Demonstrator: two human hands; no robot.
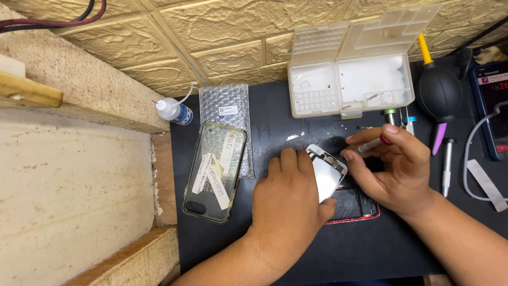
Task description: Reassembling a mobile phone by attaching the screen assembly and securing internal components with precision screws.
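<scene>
Hands met over a phone lying opened on the black mat. The left hand lay palm down, its fingers curled over the edge of the screen panel, which stood tilted up from the red-edged phone body beneath; thumb and fingers pinched the panel between them. The right hand was closed around a thin screwdriver with a red cap, held like a pen between thumb and first fingers, its tip down at the top end of the panel, just beside the left fingertips. How far the tip touched the metal there I could not tell.

To the left of the hands lay a clear case with paper strips inside, partly over a bubble-wrap bag, and a small glue bottle sat near the wall. Behind the hands stood an open white parts box. To the right rested a black dust blower with a yellow nozzle, a purple pry tool, another screwdriver, a white cable, and a second phone with its display lit.
</scene>
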